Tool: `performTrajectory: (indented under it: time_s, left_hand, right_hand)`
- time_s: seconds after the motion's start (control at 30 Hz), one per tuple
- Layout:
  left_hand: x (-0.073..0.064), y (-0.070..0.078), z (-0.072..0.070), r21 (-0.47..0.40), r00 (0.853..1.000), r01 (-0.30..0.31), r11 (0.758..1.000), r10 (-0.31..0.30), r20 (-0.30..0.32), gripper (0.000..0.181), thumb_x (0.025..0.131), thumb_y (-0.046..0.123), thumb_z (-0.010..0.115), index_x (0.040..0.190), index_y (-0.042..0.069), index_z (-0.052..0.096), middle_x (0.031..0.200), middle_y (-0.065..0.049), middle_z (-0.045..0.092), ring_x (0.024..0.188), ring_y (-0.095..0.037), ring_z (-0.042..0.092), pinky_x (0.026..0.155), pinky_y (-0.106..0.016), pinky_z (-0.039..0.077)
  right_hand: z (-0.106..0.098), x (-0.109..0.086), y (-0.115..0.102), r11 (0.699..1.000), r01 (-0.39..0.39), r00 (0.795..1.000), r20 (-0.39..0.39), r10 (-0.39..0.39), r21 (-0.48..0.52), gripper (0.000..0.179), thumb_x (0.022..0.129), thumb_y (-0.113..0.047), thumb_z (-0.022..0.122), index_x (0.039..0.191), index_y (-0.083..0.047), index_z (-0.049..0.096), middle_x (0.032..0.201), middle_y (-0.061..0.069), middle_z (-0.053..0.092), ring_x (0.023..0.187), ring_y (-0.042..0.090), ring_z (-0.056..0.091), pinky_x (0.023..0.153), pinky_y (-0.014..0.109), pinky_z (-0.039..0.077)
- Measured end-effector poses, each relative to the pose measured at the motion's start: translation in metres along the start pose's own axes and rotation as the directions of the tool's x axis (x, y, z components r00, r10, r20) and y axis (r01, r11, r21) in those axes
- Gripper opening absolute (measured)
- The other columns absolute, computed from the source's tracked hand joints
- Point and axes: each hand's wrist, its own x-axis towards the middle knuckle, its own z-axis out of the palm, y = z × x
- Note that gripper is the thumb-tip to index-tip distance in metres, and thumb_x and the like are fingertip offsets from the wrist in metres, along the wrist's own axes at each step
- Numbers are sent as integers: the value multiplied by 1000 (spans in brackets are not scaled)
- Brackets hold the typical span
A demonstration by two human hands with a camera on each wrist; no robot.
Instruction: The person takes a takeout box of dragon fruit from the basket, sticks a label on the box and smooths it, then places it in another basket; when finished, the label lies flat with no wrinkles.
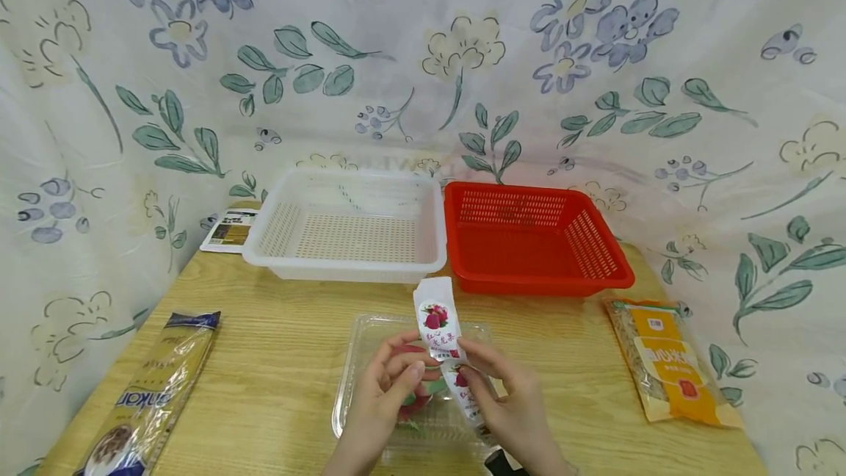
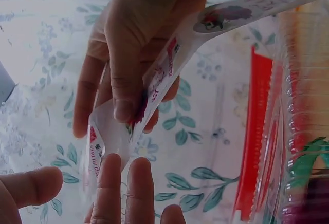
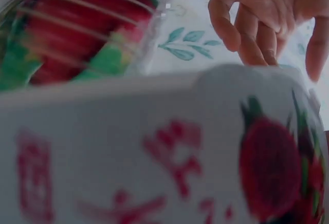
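Note:
A strip of white labels (image 1: 438,307) printed with red dragon fruit pictures is held up over a clear plastic box (image 1: 342,388). My right hand (image 1: 514,401) pinches the strip between thumb and fingers, also plain in the left wrist view. My left hand (image 1: 375,401) is beside the strip, fingertips right at it, thumb standing apart from the fingers. Inside the box is a red dragon fruit (image 1: 411,410) with green tips, partly hidden behind my left hand. Close up in the right wrist view, the label strip (image 3: 118,147) covers the lower half.
Behind the box stand a white basket (image 1: 357,270) and a red basket (image 1: 542,285), side by side. A gold and blue packet (image 1: 148,395) lies at left, an orange packet (image 1: 674,362) at right. A small flat packet (image 1: 229,232) lies by the white basket. A floral curtain hangs behind.

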Motion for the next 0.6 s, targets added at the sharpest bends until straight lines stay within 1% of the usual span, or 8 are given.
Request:
performTrajectory:
  time_s: [0.07, 0.17, 0.27, 0.3, 0.4, 0.47, 0.53, 0.6]
  left_hand:
    - [1, -1, 0, -2, 999, 19, 1000, -19, -26, 40, 96, 12, 56, 133, 3, 44, 101, -16, 70, 80, -11, 66, 70, -28, 55]
    - [3, -2, -1, 0, 998, 22, 1000, -22, -63, 43, 94, 10, 60, 133, 2, 42, 86, -2, 70, 72, -12, 64, 68, -28, 56]
    - [5, -4, -2, 17, 995, 20, 1000, -19, -94, 48, 91, 9, 64, 133, 2, 42, 75, 6, 66, 67, -11, 62, 59, -24, 53]
    - [5, -4, -2, 27, 995, 16, 1000, -13, -102, 49, 90, 8, 66, 133, 2, 42, 72, 6, 65, 66, -11, 62, 55, -23, 51]
    - [5, -5, -2, 49, 994, 13, 999, -7, -110, 52, 87, 7, 69, 132, 3, 44, 68, 6, 63, 64, -10, 61, 49, -21, 46]
    - [4, -4, -2, 70, 994, 9, 998, -1, -112, 53, 85, 5, 70, 132, 4, 46, 67, 6, 63, 65, -9, 61, 53, -20, 46]
    - [2, -3, -2, 92, 994, 8, 996, 3, -109, 53, 84, 4, 71, 131, 5, 47, 67, 5, 63, 66, -8, 61, 60, -20, 48]
    - [1, -2, -2, 111, 995, 13, 994, -1, -103, 53, 83, 3, 71, 131, 6, 47, 67, 3, 64, 64, -7, 61, 60, -20, 48]
  right_hand:
    - [1, -1, 2, 994, 99, 995, 12, -99, -53, 30, 89, 0, 65, 120, -1, 65, 99, 20, 72, 89, 9, 72, 76, 14, 55]
    - [2, -1, 3, 962, 224, 975, 26, -222, -155, 26, 96, -14, 59, 117, -2, 66, 89, 12, 74, 73, 10, 69, 68, 13, 53]
    - [2, -1, 4, 929, 295, 955, 53, -290, -223, 25, 97, -17, 57, 115, -3, 67, 72, 1, 68, 60, 6, 54, 59, 11, 45]
    - [1, -2, 4, 922, 305, 952, 60, -300, -237, 25, 98, -17, 57, 115, -3, 68, 69, -2, 66, 59, 5, 51, 57, 10, 43]
    - [-3, -1, 5, 906, 320, 947, 71, -313, -276, 26, 98, -17, 55, 115, -1, 68, 69, -2, 65, 58, 4, 50, 56, 8, 41]
    - [-7, -1, 6, 900, 315, 948, 66, -310, -303, 27, 99, -17, 55, 116, 0, 67, 77, 2, 70, 59, 3, 52, 56, 7, 42]
    - [-13, -1, 6, 903, 280, 959, 53, -279, -326, 28, 100, -18, 53, 116, 0, 67, 87, 6, 73, 62, 4, 58, 58, 7, 45]
    - [-20, -1, 6, 916, 226, 973, 34, -228, -331, 28, 100, -19, 53, 113, 0, 67, 91, 10, 74, 65, 3, 62, 60, 6, 46]
